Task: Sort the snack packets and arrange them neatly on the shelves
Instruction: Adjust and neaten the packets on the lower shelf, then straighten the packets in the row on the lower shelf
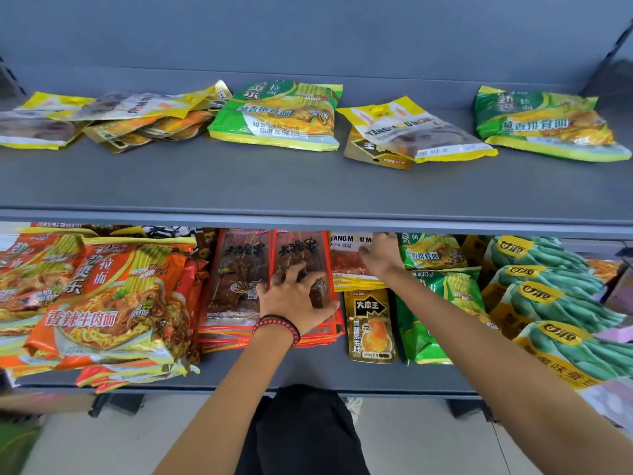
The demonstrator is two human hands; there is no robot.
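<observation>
Both hands are on snack packets on the lower shelf [308,373] of a grey rack.
Left hand [294,296] lies fingers splayed, flat on the stack of red-edged skewer packets [239,269], gripping nothing; right hand [382,258] lies on the yellow-edged candy packet [344,265] just beside, fingertips hidden under the lip of the upper shelf [274,186], so its hold cannot be told; a gold packet [371,323] lies below it; orange noodle packets [113,303] are piled at left, green noodle packets [442,296] and green bean packets [548,293] at right, both cut off at the frame edges; the upper shelf has a bare front strip, with loose packets at the back, the far-left ones blurred; pale floor [102,440] below.
</observation>
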